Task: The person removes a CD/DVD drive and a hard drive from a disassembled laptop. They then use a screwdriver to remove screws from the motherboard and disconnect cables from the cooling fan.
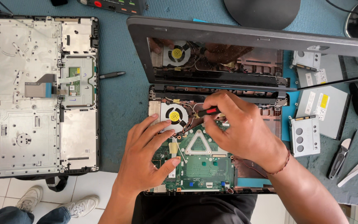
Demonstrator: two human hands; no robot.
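Left hand [146, 155]: spread flat, steadying green motherboard [199, 166]. Right hand [239, 128]: pinching red-handled screwdriver [207, 111] beside cooling fan [174, 115]. Risk: tip slipping, likely gouging board or snagging fan wires

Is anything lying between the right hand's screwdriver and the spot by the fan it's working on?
Nothing visible does. The right hand holds the screwdriver beside the fan; the tip itself is hidden.

screen [228, 58]: glossy, mirror-like | circuit board [206, 166]: matt green | keyboard cover underside [30, 95]: dull silvery metal | drive brackets [305, 135]: brushed metal | mat [117, 99]: rough teal cloth | screwdriver [208, 111]: smooth plastic handle
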